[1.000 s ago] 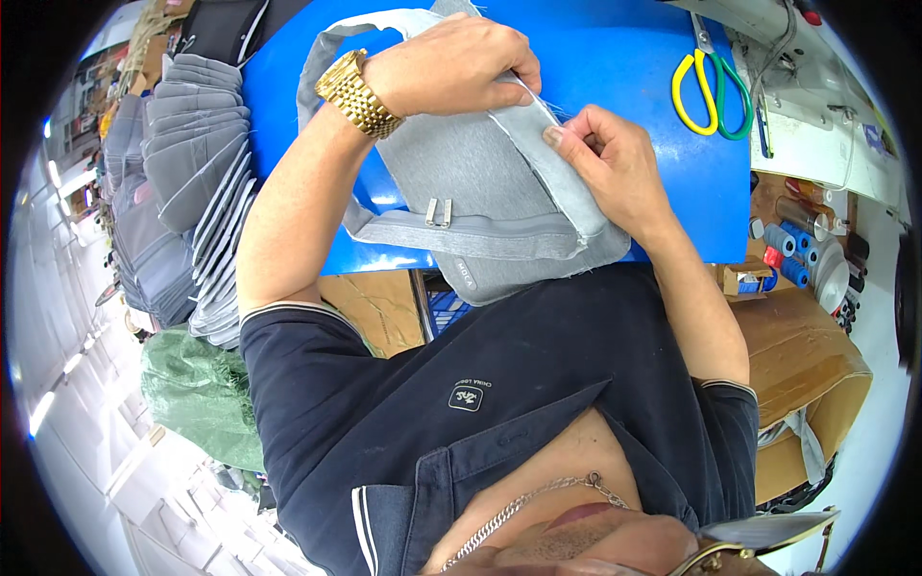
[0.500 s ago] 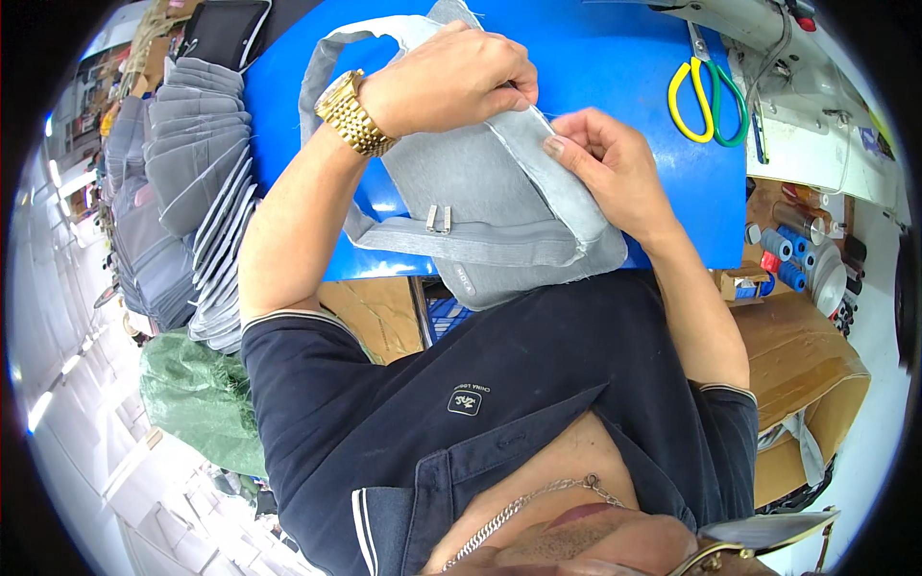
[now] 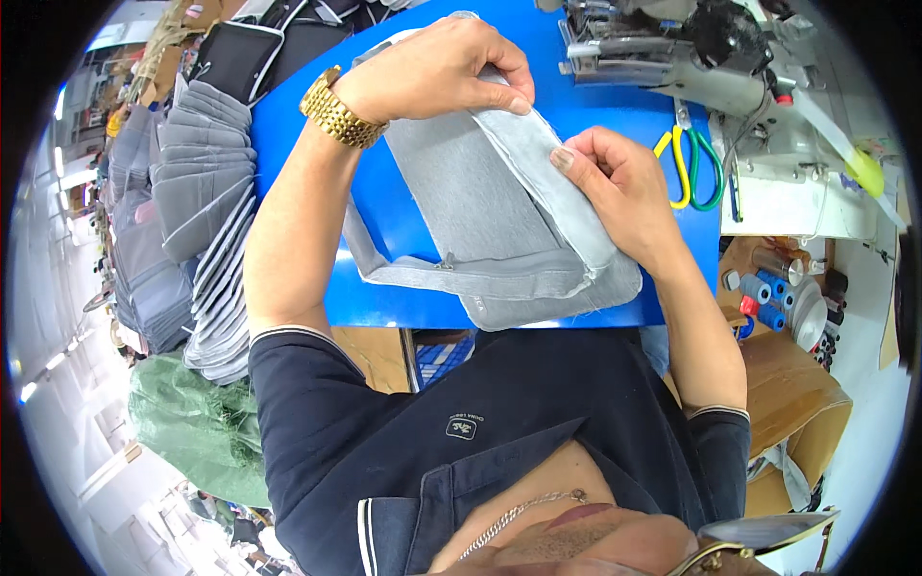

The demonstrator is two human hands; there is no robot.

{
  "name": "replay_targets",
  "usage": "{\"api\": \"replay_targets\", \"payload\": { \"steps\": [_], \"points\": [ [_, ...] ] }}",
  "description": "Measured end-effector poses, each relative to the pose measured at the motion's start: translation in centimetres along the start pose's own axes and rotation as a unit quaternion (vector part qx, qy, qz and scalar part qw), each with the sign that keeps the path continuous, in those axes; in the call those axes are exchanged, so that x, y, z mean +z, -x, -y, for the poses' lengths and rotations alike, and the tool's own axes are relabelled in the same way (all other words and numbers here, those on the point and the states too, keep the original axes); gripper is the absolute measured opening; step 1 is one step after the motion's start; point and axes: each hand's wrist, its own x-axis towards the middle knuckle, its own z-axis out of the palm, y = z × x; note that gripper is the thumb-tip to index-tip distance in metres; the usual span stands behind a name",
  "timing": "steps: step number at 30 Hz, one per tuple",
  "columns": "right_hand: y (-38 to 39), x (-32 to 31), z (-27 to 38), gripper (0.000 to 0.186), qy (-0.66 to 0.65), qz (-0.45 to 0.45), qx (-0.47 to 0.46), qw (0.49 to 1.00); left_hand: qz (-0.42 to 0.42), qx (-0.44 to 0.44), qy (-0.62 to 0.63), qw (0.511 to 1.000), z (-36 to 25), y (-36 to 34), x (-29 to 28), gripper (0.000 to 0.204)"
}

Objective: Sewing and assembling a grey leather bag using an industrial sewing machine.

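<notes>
A grey fabric bag piece (image 3: 471, 197), with a side strip (image 3: 552, 192) joined along its edge, lies over the blue tabletop and reaches its near edge. My left hand (image 3: 451, 72), with a gold watch on the wrist, pinches the strip's far end between thumb and fingers. Closer to me on the right, my right hand (image 3: 619, 187) grips the same strip's outer edge, thumb on top and fingers curled. A narrow grey band (image 3: 480, 274) with a zipper pull loops across the near side of the piece. Loose threads fray from its edges.
Yellow-and-green-handled scissors (image 3: 690, 168) lie right of my right hand. A sewing machine (image 3: 672, 67) stands at the far right. Stacked grey fabric pieces (image 3: 206, 163) rise along the left, with black pieces (image 3: 235, 58) behind. Blue thread spools (image 3: 768, 293) and a cardboard box (image 3: 792, 384) sit at right.
The view has shifted, bringing more of the sewing machine into sight. The bag piece sits lower in the picture and its zipper pulls show less. Both hands still grip the strip, slightly farther apart.
</notes>
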Motion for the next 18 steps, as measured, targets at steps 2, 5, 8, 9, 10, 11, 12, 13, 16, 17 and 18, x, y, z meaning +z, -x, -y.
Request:
{"api": "replay_targets", "payload": {
  "steps": [2, 5, 8, 9, 10, 11, 12, 13, 16, 17, 18],
  "points": [
    [-0.6, -0.8, 0.5, 0.023, 0.013, -0.010, -0.007, 1.000, -0.004, 0.001, -0.007, 1.000, -0.1, -0.6, -0.8, 0.026],
    [-1.3, -1.7, 1.2, 0.020, 0.038, 0.013, 0.010, 0.999, 0.026, -0.025, -0.011, 0.999, -0.2, -1.3, -1.8, 0.023],
    [-2.0, -2.4, 1.7, 0.022, 0.022, 0.006, -0.016, 1.000, 0.009, -0.031, 0.010, 0.999, -0.2, -1.8, -2.3, 0.026],
    [-2.2, -2.8, 1.9, 0.022, -0.001, 0.010, -0.024, 1.000, 0.009, -0.031, 0.007, 0.999, -0.2, -2.0, -2.4, 0.026],
    [-2.3, -3.2, 2.0, 0.022, -0.013, 0.006, -0.005, 1.000, -0.039, -0.018, 0.041, 0.998, -0.2, -2.1, -2.4, 0.025],
    [-2.4, -3.7, 2.2, 0.022, -0.012, 0.009, -0.013, 1.000, -0.083, -0.015, 0.077, 0.994, -0.2, -2.2, -2.3, 0.025],
    [-2.6, -4.2, 2.2, 0.022, -0.017, 0.016, -0.029, 0.999, -0.088, -0.006, 0.070, 0.994, -0.2, -2.3, -2.2, 0.025],
    [-2.7, -4.6, 2.3, 0.022, -0.016, 0.023, -0.028, 0.999, -0.097, -0.027, 0.090, 0.991, -0.2, -2.4, -2.0, 0.023],
    [-3.0, -5.4, 2.2, 0.024, -0.013, 0.030, -0.021, 0.999, -0.121, -0.064, 0.113, 0.984, -0.1, -2.5, -1.4, 0.026],
    [-3.1, -5.5, 2.2, 0.025, -0.005, 0.029, -0.028, 0.999, -0.119, -0.069, 0.124, 0.983, 0.0, -2.6, -1.2, 0.026],
    [-3.1, -5.6, 2.2, 0.026, -0.001, 0.021, -0.023, 1.000, -0.117, -0.064, 0.148, 0.980, 0.1, -2.7, -1.0, 0.026]
  ]
}}
